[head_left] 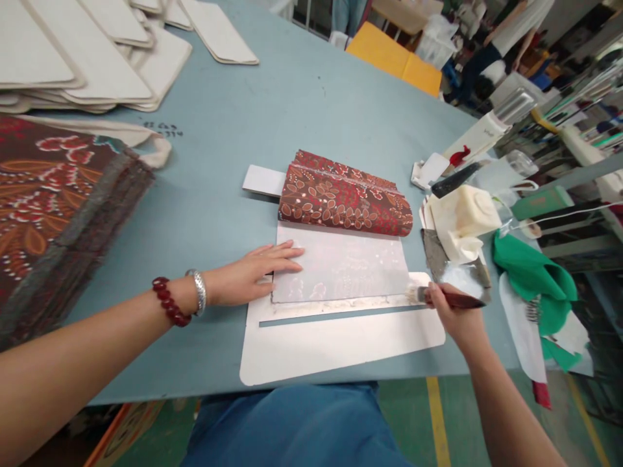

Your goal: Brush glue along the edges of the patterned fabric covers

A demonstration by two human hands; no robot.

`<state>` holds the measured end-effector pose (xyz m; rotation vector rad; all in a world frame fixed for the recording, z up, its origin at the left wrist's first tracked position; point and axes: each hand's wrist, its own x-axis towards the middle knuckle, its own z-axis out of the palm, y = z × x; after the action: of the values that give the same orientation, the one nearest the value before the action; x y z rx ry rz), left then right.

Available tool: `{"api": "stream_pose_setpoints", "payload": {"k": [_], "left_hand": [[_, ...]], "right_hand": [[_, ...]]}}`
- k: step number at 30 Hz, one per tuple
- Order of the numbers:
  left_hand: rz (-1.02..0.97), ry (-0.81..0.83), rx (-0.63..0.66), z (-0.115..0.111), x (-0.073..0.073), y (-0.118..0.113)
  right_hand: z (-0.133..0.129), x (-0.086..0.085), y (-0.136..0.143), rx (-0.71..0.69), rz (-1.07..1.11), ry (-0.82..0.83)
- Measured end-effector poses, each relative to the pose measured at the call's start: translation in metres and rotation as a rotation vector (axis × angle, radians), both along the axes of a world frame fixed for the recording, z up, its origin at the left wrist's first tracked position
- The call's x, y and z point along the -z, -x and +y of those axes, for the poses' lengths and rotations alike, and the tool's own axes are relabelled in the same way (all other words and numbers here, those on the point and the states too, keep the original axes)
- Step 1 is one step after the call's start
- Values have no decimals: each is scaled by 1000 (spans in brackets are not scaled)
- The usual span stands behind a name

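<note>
My left hand lies with spread fingers on the left end of a pale fabric piece. My right hand grips a brush by its dark handle; its bristles touch the fabric's lower right corner. Under the fabric is a white board with a long narrow slot. Brown and red patterned fabric is folded over at the fabric's top edge, and a light strip sticks out on its left.
White panels are stacked at the back left, above a pile of patterned fabric. On the right stand a cream container, bottles and green cloth. People are in the background.
</note>
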<state>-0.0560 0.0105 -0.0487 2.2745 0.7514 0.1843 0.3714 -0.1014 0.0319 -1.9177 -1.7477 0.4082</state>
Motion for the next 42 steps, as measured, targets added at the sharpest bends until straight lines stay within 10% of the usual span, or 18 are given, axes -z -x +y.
{"api": "stream_pose_setpoints", "payload": {"k": [3,7,9,17,26,35,42], "left_hand": [[9,3,-3,0,-2,0],[12,-10,-5,0,-5,-1],[17,-9,-9,-1,-6,-1],[-5,-15,-33,-3,-3,-2],[24,-6,-12,-2,-5,-1],[43,-148,-89,-4,-13,-13],[-83,-167,-100,12,-15,-34]], "right_hand": [[6,-3,48,-63,21,-38],[18,10,177,-536,246,-80],[18,17,198,-627,230,-87],[6,-2,27,-10,-51,-71],[18,23,222,-680,158,-117],[-8,10,-4,177,325,26],[20,46,116,-266,390,51]]}}
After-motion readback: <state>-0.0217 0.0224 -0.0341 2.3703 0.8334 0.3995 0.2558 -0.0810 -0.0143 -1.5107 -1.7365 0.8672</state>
